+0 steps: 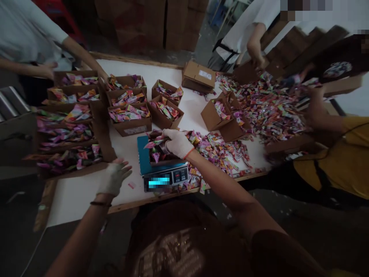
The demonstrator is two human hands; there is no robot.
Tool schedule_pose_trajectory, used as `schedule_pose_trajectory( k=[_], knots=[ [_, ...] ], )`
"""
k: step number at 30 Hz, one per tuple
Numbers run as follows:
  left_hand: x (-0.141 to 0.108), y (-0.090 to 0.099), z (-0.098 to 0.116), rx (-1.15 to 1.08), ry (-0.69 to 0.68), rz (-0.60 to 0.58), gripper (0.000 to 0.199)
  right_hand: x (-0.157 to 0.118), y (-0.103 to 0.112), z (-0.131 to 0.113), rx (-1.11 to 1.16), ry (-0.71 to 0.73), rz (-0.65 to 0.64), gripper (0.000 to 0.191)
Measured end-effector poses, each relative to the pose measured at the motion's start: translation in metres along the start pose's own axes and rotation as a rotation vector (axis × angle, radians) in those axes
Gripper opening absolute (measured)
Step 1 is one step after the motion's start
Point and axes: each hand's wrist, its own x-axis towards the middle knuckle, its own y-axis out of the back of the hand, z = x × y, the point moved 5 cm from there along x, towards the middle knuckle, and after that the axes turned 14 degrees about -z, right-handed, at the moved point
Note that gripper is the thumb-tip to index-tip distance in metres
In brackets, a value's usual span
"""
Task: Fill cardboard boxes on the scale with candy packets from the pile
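My left hand (113, 177), in a pale glove with bare fingertips, is spread above the table beside the large carton on the left and holds nothing. My right hand (177, 144), also gloved, reaches over the small carton (170, 158) on the teal weighing scale (144, 154). Its fingers bend down over colourful wrapped packets in that carton; what they grip, if anything, is hidden. Loose packets (213, 150) lie heaped just right of the scale.
Packet-filled cartons (129, 129) stand behind the scale, and a big divided carton (103, 142) is at left. Flattened cartons (197, 76) lie at the back. Several people work around the table (77, 200), with a large packet heap (271, 107) at right.
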Motion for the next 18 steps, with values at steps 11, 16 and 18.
schedule_pose_trajectory(
  k=[11,16,18],
  knots=[
    [-0.006,-0.047,0.013,-0.002,-0.090,-0.038,0.065,-0.175,0.139,0.059,0.123,-0.104,0.426,0.016],
    [-0.025,-0.004,-0.013,-0.014,0.065,0.078,0.049,-0.190,0.141,0.091,-0.283,-0.354,0.451,0.053],
    [-0.034,0.011,-0.024,-0.012,0.129,0.120,0.042,-0.161,0.116,0.079,-0.321,-0.340,0.338,0.074]
  ],
)
